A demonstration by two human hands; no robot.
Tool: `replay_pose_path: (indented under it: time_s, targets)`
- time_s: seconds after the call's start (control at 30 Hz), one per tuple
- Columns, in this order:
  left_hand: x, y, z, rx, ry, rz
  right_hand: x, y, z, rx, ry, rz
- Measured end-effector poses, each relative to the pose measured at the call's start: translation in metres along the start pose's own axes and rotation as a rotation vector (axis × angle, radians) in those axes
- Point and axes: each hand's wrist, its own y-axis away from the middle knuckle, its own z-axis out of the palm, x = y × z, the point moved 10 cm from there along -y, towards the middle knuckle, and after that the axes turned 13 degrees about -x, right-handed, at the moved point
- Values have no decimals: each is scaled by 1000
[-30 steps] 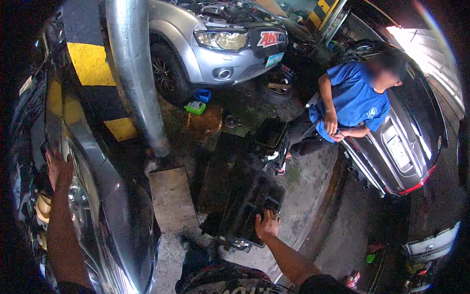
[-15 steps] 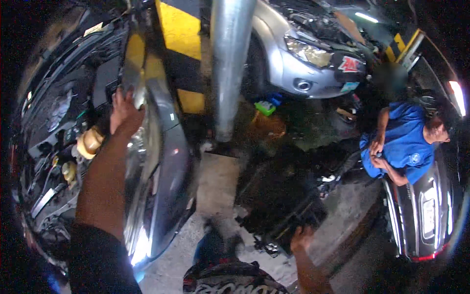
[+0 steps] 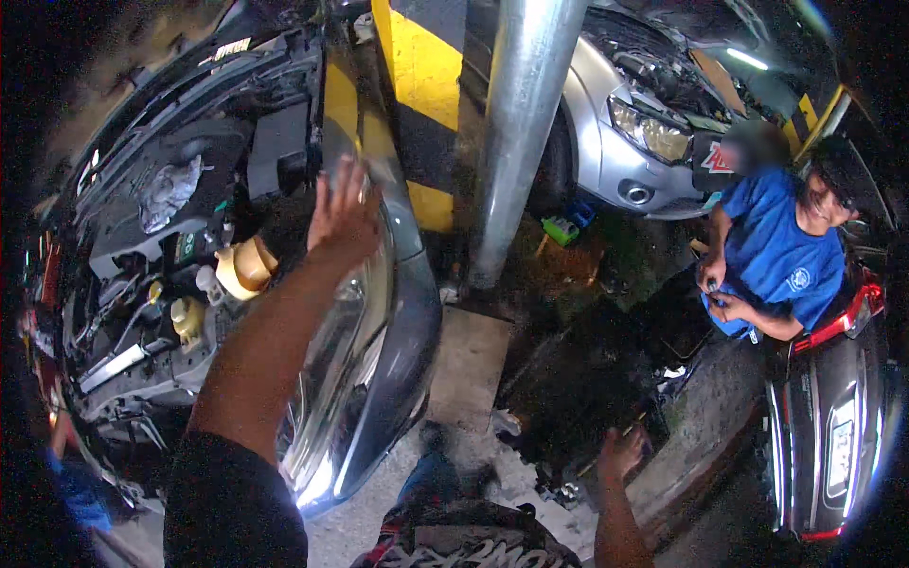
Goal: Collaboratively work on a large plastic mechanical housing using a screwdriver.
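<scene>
My left hand (image 3: 341,213), fingers spread, is at the front fender edge of a dark grey car (image 3: 402,379), above its headlight; whether it touches the metal is unclear. Beside it, the open engine bay (image 3: 279,151) holds cream plastic containers (image 3: 246,270) and a crumpled silvery item (image 3: 170,189). My right hand (image 3: 620,454) is low at the right, fingers loosely apart, beside dark plastic parts (image 3: 568,407) on the floor; I cannot tell if it touches them.
A steel post (image 3: 521,142) stands beside a yellow-black column (image 3: 421,76). A flat board (image 3: 469,364) lies below. A silver car (image 3: 615,161) has its hood open. A person in blue (image 3: 776,256) stands by a dark car's rear (image 3: 814,426), hands together.
My view has swung left, bringing more of the engine bay into sight. My right hand appears lifted from the plastic part it rested on. The person in blue has turned their head this way.
</scene>
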Motion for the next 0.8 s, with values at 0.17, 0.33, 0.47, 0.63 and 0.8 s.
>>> replay_pose_path:
  time_s: [0.17, 0.33, 0.47, 0.63, 0.8]
  targets:
    - [77, 14, 33, -167, 318, 396, -39, 0, 26, -106, 256, 117]
    - [181, 37, 40, -347, 228, 1006, -38, 7, 28, -196, 233, 373]
    - [206, 18, 44, -389, 273, 1145, -42, 6, 21, -133, 121, 445]
    - [225, -9, 64, -350, 168, 1230, -38, 1, 19, -60, 164, 478]
    - [235, -10, 80, -690, 286, 1225, -32, -4, 23, -56, 249, 460]
